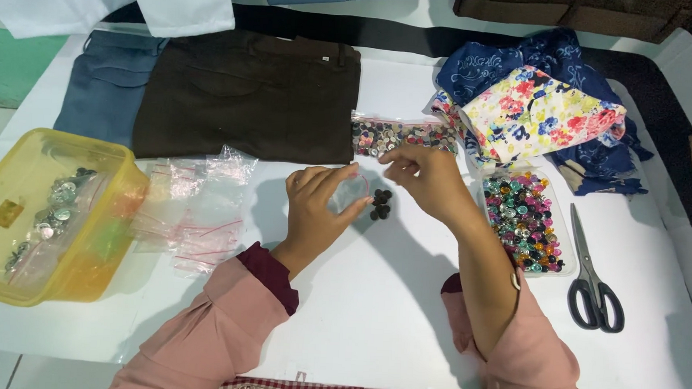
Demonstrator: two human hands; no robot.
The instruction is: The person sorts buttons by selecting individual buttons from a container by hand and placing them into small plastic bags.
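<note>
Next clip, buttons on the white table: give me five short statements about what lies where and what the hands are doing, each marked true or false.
1. The left hand holds a small clear bag. True.
2. The scissors lie left of the yellow box. False: they lie at the far right.
3. A little heap of dark buttons sits between the hands. True.
4. The right hand grips the scissors. False: it is pinched above the dark buttons.
5. The brown trousers are rolled up. False: they lie flat.

Small clear bag half hidden behind left fingers
</note>
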